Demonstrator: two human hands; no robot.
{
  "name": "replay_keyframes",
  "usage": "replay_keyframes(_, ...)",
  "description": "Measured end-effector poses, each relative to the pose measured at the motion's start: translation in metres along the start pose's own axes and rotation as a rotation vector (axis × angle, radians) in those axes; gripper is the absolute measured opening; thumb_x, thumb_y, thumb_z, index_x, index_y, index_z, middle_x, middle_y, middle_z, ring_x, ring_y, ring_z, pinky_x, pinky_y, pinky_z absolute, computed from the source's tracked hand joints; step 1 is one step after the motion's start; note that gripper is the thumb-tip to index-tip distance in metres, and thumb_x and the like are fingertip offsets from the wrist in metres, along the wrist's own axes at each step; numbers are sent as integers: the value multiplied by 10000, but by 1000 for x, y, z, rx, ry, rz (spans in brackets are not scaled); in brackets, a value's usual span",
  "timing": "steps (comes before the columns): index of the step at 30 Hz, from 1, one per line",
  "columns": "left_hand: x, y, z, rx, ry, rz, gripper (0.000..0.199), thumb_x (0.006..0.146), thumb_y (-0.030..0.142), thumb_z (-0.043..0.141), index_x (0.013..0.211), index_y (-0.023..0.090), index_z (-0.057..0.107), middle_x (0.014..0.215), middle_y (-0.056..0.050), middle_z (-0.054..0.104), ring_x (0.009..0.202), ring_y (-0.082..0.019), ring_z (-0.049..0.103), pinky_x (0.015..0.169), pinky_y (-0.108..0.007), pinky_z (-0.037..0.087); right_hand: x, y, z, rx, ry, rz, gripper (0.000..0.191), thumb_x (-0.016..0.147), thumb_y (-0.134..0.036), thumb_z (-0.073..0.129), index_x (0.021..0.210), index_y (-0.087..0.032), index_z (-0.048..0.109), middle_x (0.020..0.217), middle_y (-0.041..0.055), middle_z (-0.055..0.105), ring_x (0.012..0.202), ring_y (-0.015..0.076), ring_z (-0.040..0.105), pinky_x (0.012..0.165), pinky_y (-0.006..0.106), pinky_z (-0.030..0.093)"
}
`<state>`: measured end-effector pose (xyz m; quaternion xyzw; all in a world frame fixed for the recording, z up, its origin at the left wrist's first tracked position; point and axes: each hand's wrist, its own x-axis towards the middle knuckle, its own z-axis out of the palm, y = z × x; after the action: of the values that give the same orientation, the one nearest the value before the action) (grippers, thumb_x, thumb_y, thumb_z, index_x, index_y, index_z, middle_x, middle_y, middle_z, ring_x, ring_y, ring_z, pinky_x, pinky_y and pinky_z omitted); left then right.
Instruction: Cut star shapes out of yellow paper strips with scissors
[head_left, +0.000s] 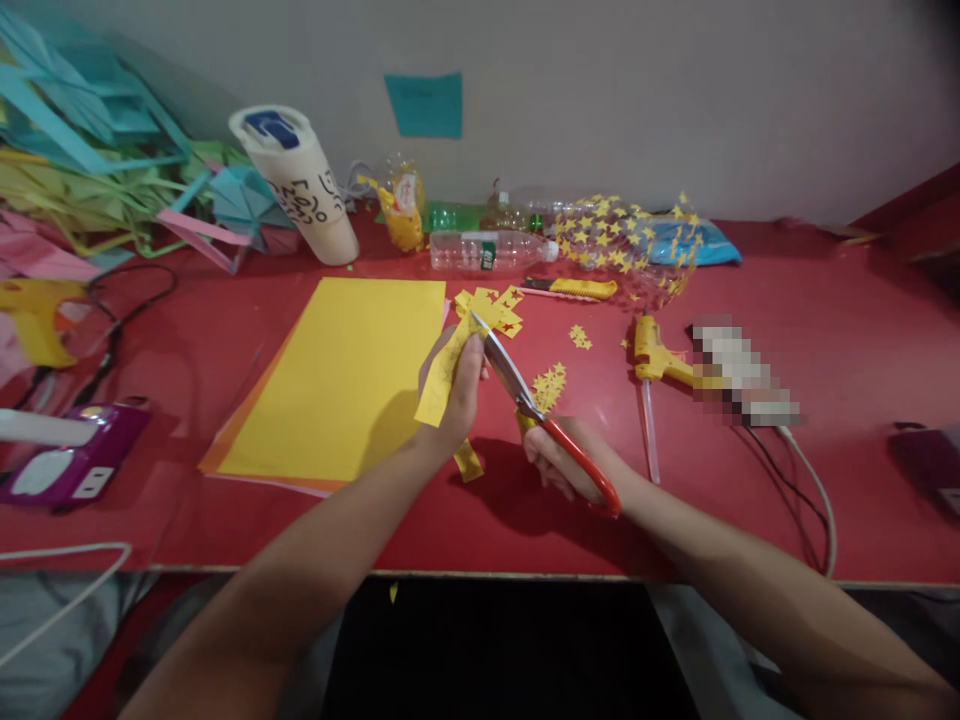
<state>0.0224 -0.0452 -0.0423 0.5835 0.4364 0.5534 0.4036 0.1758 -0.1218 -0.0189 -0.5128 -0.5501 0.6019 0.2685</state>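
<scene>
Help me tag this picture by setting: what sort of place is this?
Probably a paper-craft workspace, though I can't tell whether at home or in a workshop: the right hand holds scissors, and a stack of coloured sheets and a yellow glue gun lie on the red table.

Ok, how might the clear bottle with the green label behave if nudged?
The clear bottle would probably roll, since it lies on its side. It is likely light: no liquid shows through the plastic.

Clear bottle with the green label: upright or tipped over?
Tipped over: the clear bottle lies on its side, white cap pointing right.
</scene>
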Motion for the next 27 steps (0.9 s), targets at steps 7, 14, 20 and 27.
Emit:
replay_keyframes(7, 0, 6, 3, 34, 11, 16, 386, 874, 513, 364, 649, 214, 460, 591, 13, 465, 574, -98, 473, 624, -292, 426, 1, 0, 2, -18, 9, -20, 455, 810, -601, 453, 605, -197, 422, 397, -87, 391, 277, 41, 372, 293, 169, 332)
replay_keyframes(14, -1, 10, 3, -5, 4, -40, 400, 857, 535, 381, 634, 215, 471, 600, 5, 474, 588, -109, 480, 630, -302, 419, 0, -2, 0, -40, 11, -23, 458, 806, -606, 452, 603, -197, 413, 406, -79, 411, 282, 41, 370, 303, 174, 329)
replay_keyframes(20, 3, 29, -2, -72, -108, -171, 420, 851, 527, 399, 586, 208, 466, 569, 11, 450, 587, -106, 466, 650, -276, 441, -2, -9, -3, -73, 79, 28, 431, 770, -592, 495, 598, -209, 397, 402, -78, 386, 302, 65, 393, 301, 191, 313)
replay_keyframes(27, 8, 29, -9, -127, 9, -154, 338, 818, 410, 508, 560, 194, 532, 548, 11, 541, 568, -93, 522, 605, -253, 455, 0, -12, -8, -116, 73, 4, 433, 755, -593, 500, 580, -217, 376, 376, -86, 361, 291, 63, 362, 342, 215, 327)
